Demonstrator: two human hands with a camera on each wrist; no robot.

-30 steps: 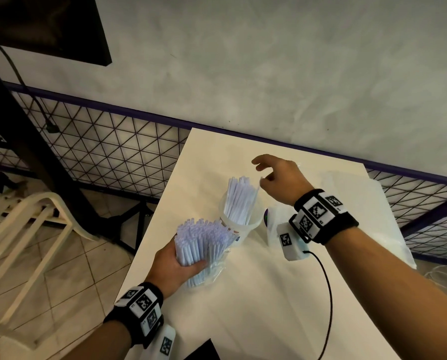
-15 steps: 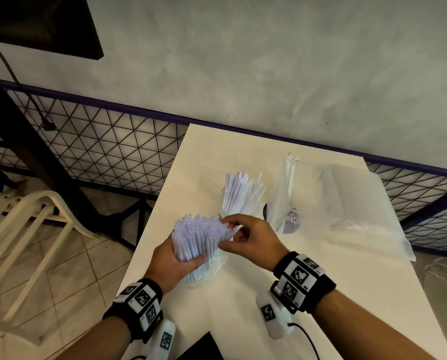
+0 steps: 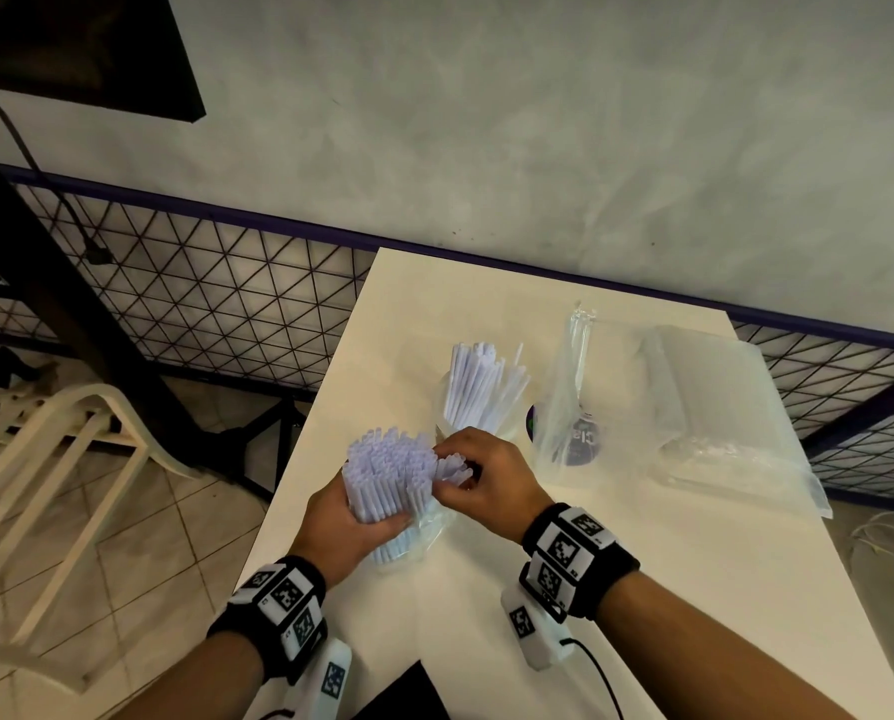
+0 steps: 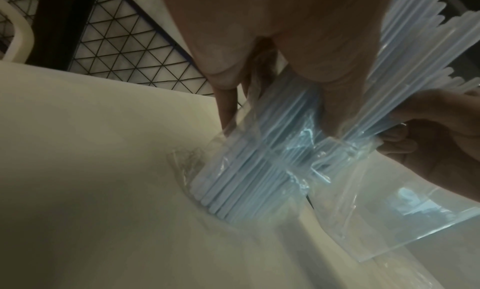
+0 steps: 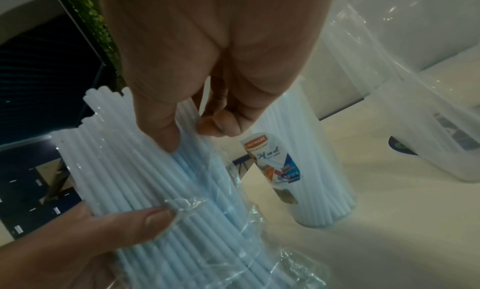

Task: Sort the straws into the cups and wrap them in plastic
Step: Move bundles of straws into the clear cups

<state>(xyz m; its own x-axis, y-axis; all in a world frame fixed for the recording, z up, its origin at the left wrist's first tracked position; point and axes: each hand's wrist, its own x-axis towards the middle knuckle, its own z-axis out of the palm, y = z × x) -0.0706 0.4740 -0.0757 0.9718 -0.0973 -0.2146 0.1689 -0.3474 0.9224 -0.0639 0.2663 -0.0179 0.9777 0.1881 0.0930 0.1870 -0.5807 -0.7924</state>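
My left hand (image 3: pixel 353 522) grips a thick bundle of white straws (image 3: pixel 390 472), its lower end still in a clear plastic sleeve (image 4: pixel 262 170) standing on the table. My right hand (image 3: pixel 478 478) pinches a few straws (image 5: pixel 185 129) at the right side of that bundle, between thumb and fingers. Behind it a clear cup (image 3: pixel 478 407) holds many white straws upright; its label (image 5: pixel 275 170) shows in the right wrist view. A second cup (image 3: pixel 580 433) stands inside a clear plastic bag (image 3: pixel 569 387) to the right.
A stack of clear plastic bags (image 3: pixel 720 407) lies at the far right of the cream table (image 3: pixel 642 589). A dark object (image 3: pixel 403 693) sits at the near edge. A wire fence (image 3: pixel 216 298) and a white chair (image 3: pixel 70 459) are off to the left.
My right hand came back from above the straw cup to the bundle and now pinches some of its straws. The left hand kept holding the bundle in place.
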